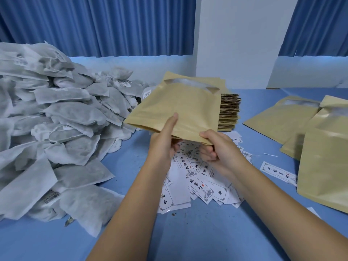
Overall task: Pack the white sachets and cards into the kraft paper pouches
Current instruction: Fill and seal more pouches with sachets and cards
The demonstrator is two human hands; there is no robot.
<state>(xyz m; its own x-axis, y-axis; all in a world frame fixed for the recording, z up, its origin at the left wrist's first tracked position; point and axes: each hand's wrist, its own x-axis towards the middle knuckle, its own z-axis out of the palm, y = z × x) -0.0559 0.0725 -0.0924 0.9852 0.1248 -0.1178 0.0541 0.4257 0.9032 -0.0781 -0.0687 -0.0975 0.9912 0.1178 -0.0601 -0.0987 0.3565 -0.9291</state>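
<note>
Spreading over the tabletop [188, 232], white sachets [56, 119] heap left of the raised pouch [180, 106]; this pouch, probably light and crease-prone, suits an edge grip; cards [197, 181] lie beneath it; left hand [162, 146] and right hand [218, 147] pinch its near edge.

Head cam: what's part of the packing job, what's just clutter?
Job: flat brown kraft paper pouch gripped by left hand and right hand; heap of white fabric sachets; scattered white printed cards; stack of brown kraft pouches; brown kraft pouches lying at right.
Lying about: thin white paper scrap; dark crumbs on blue table cover; blue pleated curtains.
</note>
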